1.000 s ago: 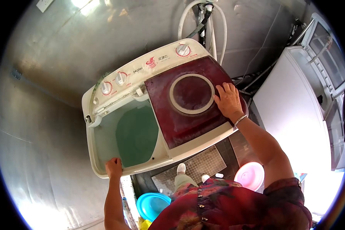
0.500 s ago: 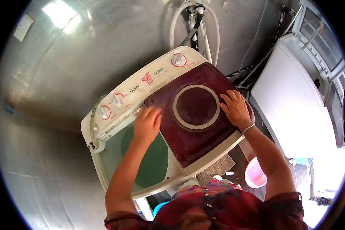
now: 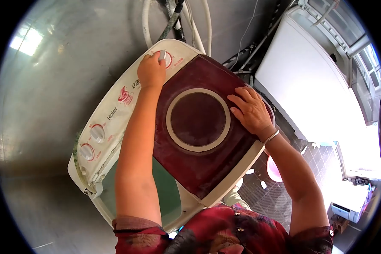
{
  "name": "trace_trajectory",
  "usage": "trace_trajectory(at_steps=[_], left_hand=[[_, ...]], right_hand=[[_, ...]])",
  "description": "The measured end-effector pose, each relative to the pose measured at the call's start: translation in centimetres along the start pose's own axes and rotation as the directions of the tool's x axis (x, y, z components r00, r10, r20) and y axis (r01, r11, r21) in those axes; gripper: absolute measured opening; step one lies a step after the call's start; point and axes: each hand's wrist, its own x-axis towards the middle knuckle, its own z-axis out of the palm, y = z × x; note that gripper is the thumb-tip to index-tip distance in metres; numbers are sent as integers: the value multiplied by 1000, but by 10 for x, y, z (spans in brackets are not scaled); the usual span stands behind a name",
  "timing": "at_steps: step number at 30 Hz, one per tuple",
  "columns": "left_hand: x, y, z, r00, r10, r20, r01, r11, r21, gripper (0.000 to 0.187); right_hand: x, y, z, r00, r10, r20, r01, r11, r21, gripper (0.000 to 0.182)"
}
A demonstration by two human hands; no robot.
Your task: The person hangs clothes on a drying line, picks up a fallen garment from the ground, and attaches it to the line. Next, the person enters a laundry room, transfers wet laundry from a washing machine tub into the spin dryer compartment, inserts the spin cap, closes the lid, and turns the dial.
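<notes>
In the head view, a twin-tub washing machine (image 3: 91, 125) stands at an angle below me. My left hand (image 3: 151, 71) reaches to the top of its cream control panel, its fingers closed around the grey-white dial knob (image 3: 161, 55). Fingers spread, my right hand (image 3: 252, 109) rests on the right side of the dark red lid (image 3: 186, 169), near the pale ring (image 3: 227, 122) set in it. Two more knobs, a middle dial (image 3: 97, 133) and a lower dial (image 3: 87, 151), sit further down the panel. Behind my left forearm, a green translucent lid (image 3: 167, 192) is partly covered.
Pale hoses (image 3: 207, 25) hang on the metal wall (image 3: 63, 84) behind the machine. A white appliance (image 3: 309, 80) with its top raised stands to the right. Lower right are a pink basin (image 3: 274, 169) and a tiled floor (image 3: 279, 199).
My left hand has moved up from the panel's edge beside the red lid to the top dial and closed on its knob. My right hand stays on the lid; the view has shifted.
</notes>
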Motion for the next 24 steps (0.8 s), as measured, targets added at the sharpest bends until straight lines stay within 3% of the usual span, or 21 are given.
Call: trace_trajectory(at_steps=[2, 3, 6, 11, 14, 16, 18, 19, 20, 21, 23, 24], left_hand=[[2, -6, 0, 961, 248, -124, -246, 969, 36, 24], [4, -10, -2, 951, 293, -104, -292, 956, 22, 25], [8, -9, -7, 974, 228, 15, -226, 971, -81, 23], [20, -7, -24, 931, 282, 231, -283, 959, -28, 28], [9, -2, -35, 903, 373, 212, -389, 921, 36, 36], [-16, 1, -27, 907, 421, 11, -421, 906, 35, 41], [-56, 38, -46, 915, 381, 133, -375, 925, -69, 41], [-80, 52, -54, 884, 402, 241, -367, 913, -178, 40], [-106, 60, -55, 829, 521, 205, -487, 851, -194, 35], [-132, 83, -71, 814, 500, 294, -431, 861, -271, 31], [-179, 113, -89, 746, 570, 346, -471, 818, -331, 30], [-201, 120, -91, 726, 588, 355, -469, 802, -370, 30]], right_hand=[[0, 1, 1, 1000, 5, -3, -5, 1000, 1, 30], [0, 1, 1, 1000, 2, -5, -2, 1000, 3, 29], [0, 1, 1, 1000, 12, -4, -12, 1000, 2, 29], [-1, 1, -3, 999, 12, 39, -13, 1000, 27, 31], [-4, 6, 4, 1000, -10, -29, 11, 999, 33, 32], [-3, 9, 0, 999, -44, -17, 46, 996, 75, 28], [-3, 17, 8, 998, -64, -16, 65, 994, 90, 23], [-7, 16, 1, 988, -116, -107, 122, 991, 51, 21], [-8, 16, 1, 982, -141, -123, 146, 988, 39, 22], [-9, 17, 7, 981, -85, -174, 101, 991, 83, 22], [-13, 14, 8, 986, -38, -164, 49, 997, 66, 22], [-15, 19, 10, 981, -14, -192, 50, 981, 186, 20]])
